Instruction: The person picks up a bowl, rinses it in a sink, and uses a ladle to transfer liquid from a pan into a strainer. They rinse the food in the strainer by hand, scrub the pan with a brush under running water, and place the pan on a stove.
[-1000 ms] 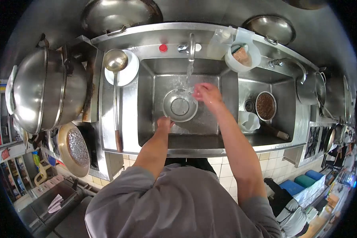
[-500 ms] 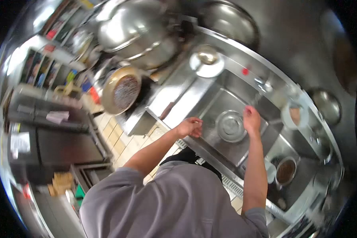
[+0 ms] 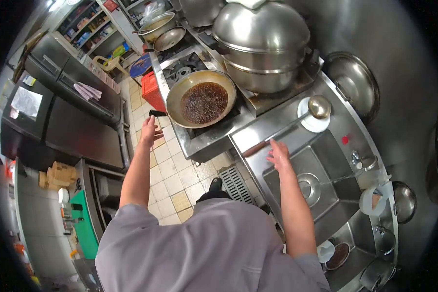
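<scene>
My left hand (image 3: pixel 151 132) is open, its fingertips just below the black handle (image 3: pixel 157 113) of a wok (image 3: pixel 173 109). Dark brown, bubbling liquid (image 3: pixel 204 102) fills the middle of the wok, which sits on the stove. My right hand (image 3: pixel 279 155) is also open, fingers stretched out over the edge of the steel counter. Its fingertips are right at the brown handle (image 3: pixel 256 148) of a ladle (image 3: pixel 319 106). The ladle's bowl rests on a white plate (image 3: pixel 314 124) beside the sink.
A thin stream of water runs from the tap (image 3: pixel 356 159) into the steel sink (image 3: pixel 321 160). A large domed steamer pot (image 3: pixel 263 53) stands behind the wok. On the floor are a red crate (image 3: pixel 153 91) and a drain grate (image 3: pixel 236 185). A fridge (image 3: pixel 82 121) stands at left.
The view has swung left from the sink to the stove. My left hand has moved out to the wok handle, and my right hand has gone from over the sink to the ladle handle.
</scene>
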{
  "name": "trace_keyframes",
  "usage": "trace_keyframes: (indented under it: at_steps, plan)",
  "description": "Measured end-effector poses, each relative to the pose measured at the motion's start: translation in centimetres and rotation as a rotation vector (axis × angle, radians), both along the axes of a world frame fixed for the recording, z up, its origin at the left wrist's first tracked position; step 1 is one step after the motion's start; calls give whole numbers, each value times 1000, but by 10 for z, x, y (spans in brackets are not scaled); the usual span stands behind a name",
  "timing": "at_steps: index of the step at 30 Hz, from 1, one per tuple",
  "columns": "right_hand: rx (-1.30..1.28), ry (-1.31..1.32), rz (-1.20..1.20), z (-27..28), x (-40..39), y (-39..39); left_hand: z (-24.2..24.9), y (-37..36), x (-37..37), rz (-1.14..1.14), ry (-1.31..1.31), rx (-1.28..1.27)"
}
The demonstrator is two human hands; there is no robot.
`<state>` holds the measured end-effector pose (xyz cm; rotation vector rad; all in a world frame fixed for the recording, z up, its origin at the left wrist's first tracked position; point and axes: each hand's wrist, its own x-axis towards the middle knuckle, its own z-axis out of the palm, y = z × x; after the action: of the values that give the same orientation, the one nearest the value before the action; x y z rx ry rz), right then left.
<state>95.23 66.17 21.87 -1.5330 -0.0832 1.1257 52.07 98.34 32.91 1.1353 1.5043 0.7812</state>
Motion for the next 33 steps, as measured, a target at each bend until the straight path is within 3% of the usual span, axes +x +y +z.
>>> trace_keyframes:
  at_steps: [2, 4, 6, 8, 10, 12, 13, 14, 16, 18, 20, 22, 25, 26, 28, 29, 33]
  plan:
    - [-266, -174, -132, -3, 8, 33, 1, 51, -2, -99, 24, -40]
    - [-281, -129, -225, -18, 19, 57, -7, 95, -6, -139, 48, -72]
    - [-145, 88, -304, -37, 24, 68, 2, 128, -13, -326, 531, 4]
    - [-139, 126, -336, -29, 16, 72, 20, 130, -9, -411, 622, 145]
    - [-40, -43, -414, -27, 7, 70, 23, 136, -8, -422, 659, 286]
    - [41, -72, -504, -9, -14, 48, 13, 156, -10, -454, 595, 265]
    - [134, -115, -569, 7, -25, 35, 18, 165, -8, -513, 411, -68]
    - [61, -162, -549, 26, -39, 21, 20, 174, -8, -555, 219, -399]
    - [-37, -284, -458, 56, -77, -19, 6, 184, -12, -607, 188, -505]
    - [-142, -426, -364, 92, -113, -56, 4, 180, -16, -655, -65, -1029]
    - [-232, -481, -357, 122, -151, -83, 18, 142, -12, -634, -243, -1246]
    - [-237, -474, -299, 138, -182, -105, -2, 111, -7, -459, -529, -1413]
    - [-311, -304, -325, 172, -231, -103, -38, 70, -2, -437, -853, -1555]
    - [-353, -291, -303, 154, -244, -119, -30, 51, 10, -301, -912, -1555]
    - [-320, -192, -333, 143, -265, -127, -31, 24, 25, -361, -973, -1556]
    - [-197, -172, -341, 147, -271, -128, -24, 14, 30, -356, -910, -1515]
    - [-273, -211, -436, 140, -285, -145, -18, -2, 28, -373, -861, -1556]
